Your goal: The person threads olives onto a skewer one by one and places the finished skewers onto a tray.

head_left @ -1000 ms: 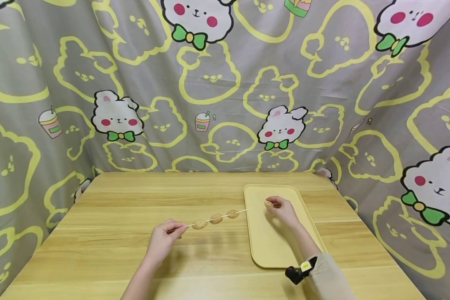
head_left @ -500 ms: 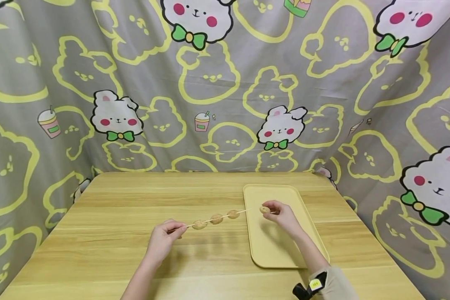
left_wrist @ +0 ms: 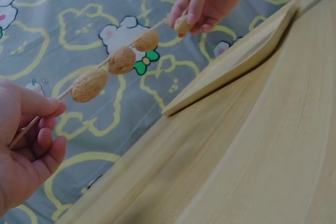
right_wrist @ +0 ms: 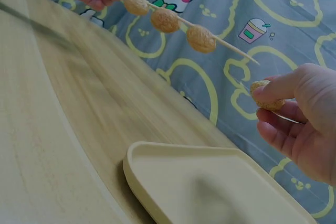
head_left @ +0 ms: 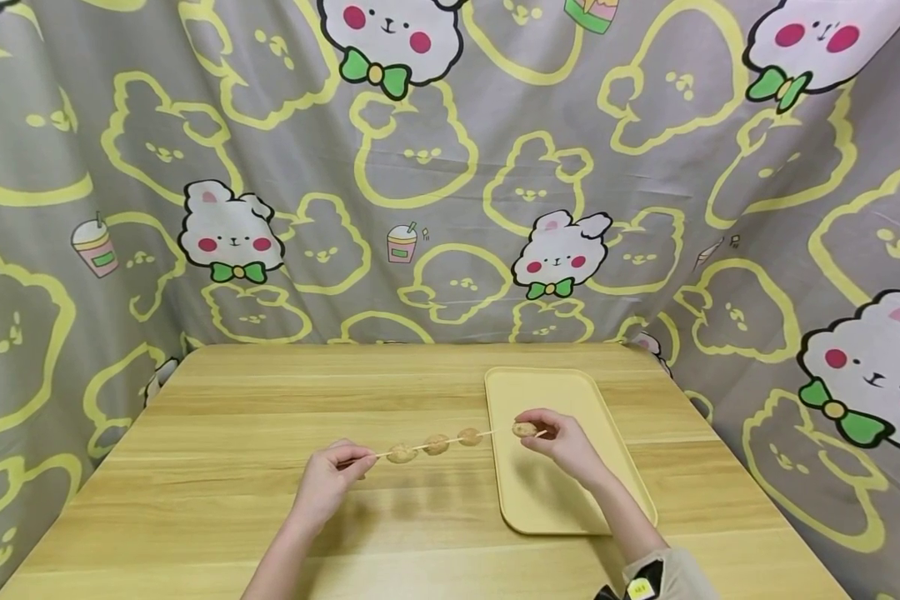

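My left hand (head_left: 332, 479) pinches one end of a thin wooden skewer (head_left: 487, 432). Three brown, wrinkled, puff-like balls are threaded along it; the nearest ball (left_wrist: 89, 85) sits just past the left fingertips. The skewer is held up above the table, its bare tip pointing right. Between thumb and fingers my right hand (head_left: 566, 446) pinches one more such ball (right_wrist: 266, 96), partly hidden by the thumb. In the right wrist view a small gap shows between this ball and the skewer's tip. A short pale stick-like bit shows beside the ball in the head view.
A pale yellow rectangular tray (head_left: 512, 517) lies on the right part of the wooden table (head_left: 270, 392), beneath my right hand. Behind the table hangs a grey curtain (head_left: 300, 150) with rabbit prints. A dark wrist device (head_left: 642, 581) is strapped over the right sleeve.
My right hand has turned and moved left and slightly nearer me with its ball, closer to the skewer's tip. The left hand and skewer have stayed almost in place.
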The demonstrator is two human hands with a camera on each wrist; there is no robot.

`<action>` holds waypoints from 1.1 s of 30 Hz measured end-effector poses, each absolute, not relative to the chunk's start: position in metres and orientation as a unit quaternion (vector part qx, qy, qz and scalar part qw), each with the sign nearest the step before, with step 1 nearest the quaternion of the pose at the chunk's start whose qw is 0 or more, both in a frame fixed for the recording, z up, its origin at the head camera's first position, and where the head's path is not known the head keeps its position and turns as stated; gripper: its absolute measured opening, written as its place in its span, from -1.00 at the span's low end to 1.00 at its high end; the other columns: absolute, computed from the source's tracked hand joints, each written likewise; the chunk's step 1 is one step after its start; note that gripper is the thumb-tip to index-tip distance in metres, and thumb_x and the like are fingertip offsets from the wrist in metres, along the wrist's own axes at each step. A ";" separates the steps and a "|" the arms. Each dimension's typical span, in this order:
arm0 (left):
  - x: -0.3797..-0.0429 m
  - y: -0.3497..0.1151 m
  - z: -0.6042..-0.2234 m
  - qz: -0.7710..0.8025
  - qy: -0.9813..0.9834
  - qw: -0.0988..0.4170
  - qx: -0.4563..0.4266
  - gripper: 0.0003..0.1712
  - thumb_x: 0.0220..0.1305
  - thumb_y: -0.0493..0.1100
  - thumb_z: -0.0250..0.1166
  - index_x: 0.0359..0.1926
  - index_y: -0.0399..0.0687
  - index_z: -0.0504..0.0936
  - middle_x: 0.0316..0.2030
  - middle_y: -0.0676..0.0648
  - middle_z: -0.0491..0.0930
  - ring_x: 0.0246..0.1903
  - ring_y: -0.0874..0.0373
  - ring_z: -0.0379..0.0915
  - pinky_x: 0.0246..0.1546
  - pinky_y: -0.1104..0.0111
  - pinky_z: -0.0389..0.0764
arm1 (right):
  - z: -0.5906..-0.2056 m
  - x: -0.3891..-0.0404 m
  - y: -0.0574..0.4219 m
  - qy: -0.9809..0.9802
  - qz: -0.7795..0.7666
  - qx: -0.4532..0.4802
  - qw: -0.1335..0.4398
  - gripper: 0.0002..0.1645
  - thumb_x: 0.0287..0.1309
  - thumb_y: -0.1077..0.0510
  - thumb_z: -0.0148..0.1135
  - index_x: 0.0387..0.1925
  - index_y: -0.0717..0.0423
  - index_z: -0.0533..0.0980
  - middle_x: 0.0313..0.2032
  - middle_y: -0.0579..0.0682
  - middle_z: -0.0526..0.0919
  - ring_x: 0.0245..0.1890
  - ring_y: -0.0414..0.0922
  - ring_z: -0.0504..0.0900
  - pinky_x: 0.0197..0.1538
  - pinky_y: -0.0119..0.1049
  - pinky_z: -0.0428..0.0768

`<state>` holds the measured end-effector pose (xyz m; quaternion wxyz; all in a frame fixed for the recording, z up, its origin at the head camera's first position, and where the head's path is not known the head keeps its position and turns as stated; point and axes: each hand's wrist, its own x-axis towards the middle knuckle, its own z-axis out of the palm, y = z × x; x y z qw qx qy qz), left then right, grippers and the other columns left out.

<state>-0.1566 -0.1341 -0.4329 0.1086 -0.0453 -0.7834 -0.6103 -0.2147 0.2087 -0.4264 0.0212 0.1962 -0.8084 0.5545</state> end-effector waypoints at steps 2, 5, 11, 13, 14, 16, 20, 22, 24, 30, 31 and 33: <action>-0.156 -0.134 -0.432 -0.615 -0.780 0.106 -0.050 -0.97 0.03 -0.42 0.33 -0.43 -0.31 0.68 -0.53 -0.02 0.52 -0.53 0.25 0.42 -0.45 0.43 0.52 | -0.426 -0.213 0.208 -0.804 0.556 0.207 0.025 -0.64 -0.01 0.38 0.29 -0.10 0.40 0.51 -0.21 0.20 0.59 -0.32 -0.23 0.53 -0.27 -0.40 0.53; -0.155 -0.133 -0.433 -0.620 -0.777 0.099 -0.051 -0.96 0.04 -0.42 0.33 -0.42 -0.32 0.67 -0.53 -0.03 0.52 -0.53 0.25 0.41 -0.44 0.43 0.52 | -0.424 -0.211 0.206 -0.797 0.562 0.220 0.028 -0.65 -0.01 0.41 0.28 -0.11 0.40 0.52 -0.19 0.23 0.58 -0.30 -0.19 0.54 -0.25 -0.40 0.54; -0.157 -0.134 -0.434 -0.609 -0.787 0.090 -0.045 -0.96 0.05 -0.42 0.31 -0.42 -0.29 0.68 -0.53 -0.03 0.51 -0.52 0.24 0.41 -0.44 0.44 0.52 | -0.424 -0.211 0.204 -0.789 0.566 0.239 0.021 -0.63 -0.01 0.42 0.27 -0.08 0.38 0.51 -0.14 0.27 0.55 -0.26 -0.17 0.52 -0.21 -0.39 0.55; -0.158 -0.135 -0.435 -0.604 -0.791 0.092 -0.046 -0.95 0.05 -0.42 0.31 -0.43 -0.27 0.68 -0.54 -0.02 0.51 -0.52 0.24 0.42 -0.45 0.44 0.51 | -0.424 -0.211 0.204 -0.791 0.562 0.240 0.021 -0.63 -0.01 0.41 0.28 -0.08 0.37 0.52 -0.14 0.27 0.55 -0.26 -0.20 0.50 -0.22 -0.39 0.55; -0.158 -0.135 -0.435 -0.600 -0.793 0.094 -0.047 -0.95 0.05 -0.42 0.31 -0.43 -0.27 0.68 -0.54 -0.01 0.51 -0.52 0.24 0.41 -0.46 0.44 0.50 | -0.424 -0.211 0.204 -0.792 0.562 0.240 0.020 -0.62 -0.01 0.41 0.28 -0.08 0.38 0.51 -0.13 0.28 0.54 -0.27 -0.20 0.50 -0.23 -0.39 0.55; -0.158 -0.135 -0.435 -0.594 -0.797 0.098 -0.052 -0.95 0.04 -0.41 0.31 -0.43 -0.26 0.69 -0.55 0.00 0.50 -0.53 0.24 0.40 -0.48 0.44 0.48 | -0.425 -0.211 0.204 -0.792 0.561 0.238 0.017 -0.60 -0.02 0.40 0.29 -0.07 0.39 0.50 -0.12 0.29 0.54 -0.28 -0.22 0.52 -0.24 -0.40 0.55; -0.158 -0.134 -0.434 -0.586 -0.802 0.099 -0.055 -0.95 0.04 -0.40 0.32 -0.43 -0.24 0.69 -0.55 0.01 0.51 -0.53 0.24 0.39 -0.50 0.45 0.44 | -0.424 -0.211 0.204 -0.787 0.574 0.226 -0.005 -0.59 -0.01 0.42 0.27 -0.06 0.45 0.44 -0.17 0.29 0.54 -0.31 -0.22 0.57 -0.25 -0.41 0.56; -0.158 -0.134 -0.434 -0.587 -0.802 0.095 -0.052 -0.96 0.04 -0.39 0.33 -0.42 -0.24 0.69 -0.54 0.00 0.51 -0.53 0.24 0.39 -0.50 0.45 0.44 | -0.424 -0.210 0.204 -0.784 0.581 0.218 -0.020 -0.60 0.01 0.41 0.26 -0.07 0.45 0.42 -0.20 0.26 0.54 -0.31 -0.22 0.57 -0.25 -0.41 0.56; -0.158 -0.133 -0.433 -0.590 -0.801 0.092 -0.047 -0.96 0.05 -0.38 0.33 -0.42 -0.24 0.69 -0.53 -0.01 0.52 -0.53 0.24 0.39 -0.49 0.46 0.44 | -0.423 -0.210 0.203 -0.782 0.586 0.212 -0.029 -0.61 0.02 0.40 0.26 -0.07 0.44 0.42 -0.22 0.24 0.55 -0.31 -0.21 0.57 -0.24 -0.40 0.56; -0.159 -0.133 -0.435 -0.589 -0.802 0.091 -0.032 -0.95 0.04 -0.39 0.34 -0.40 -0.27 0.69 -0.51 -0.04 0.54 -0.53 0.26 0.39 -0.48 0.47 0.43 | -0.423 -0.207 0.203 -0.769 0.597 0.229 -0.021 -0.59 0.04 0.36 0.28 -0.06 0.47 0.44 -0.24 0.28 0.56 -0.32 -0.21 0.58 -0.22 -0.36 0.57; -0.159 -0.133 -0.434 -0.586 -0.804 0.092 -0.032 -0.95 0.05 -0.39 0.34 -0.40 -0.29 0.69 -0.51 -0.04 0.54 -0.53 0.26 0.38 -0.48 0.47 0.43 | -0.423 -0.207 0.202 -0.766 0.600 0.232 -0.019 -0.60 0.03 0.36 0.28 -0.07 0.47 0.44 -0.25 0.29 0.56 -0.32 -0.22 0.59 -0.22 -0.36 0.57; -0.159 -0.132 -0.435 -0.586 -0.805 0.091 -0.030 -0.95 0.04 -0.39 0.34 -0.40 -0.28 0.69 -0.52 -0.03 0.53 -0.53 0.26 0.38 -0.48 0.47 0.43 | -0.424 -0.207 0.201 -0.760 0.606 0.237 -0.019 -0.60 0.02 0.37 0.28 -0.08 0.47 0.45 -0.25 0.31 0.55 -0.34 -0.23 0.60 -0.22 -0.35 0.58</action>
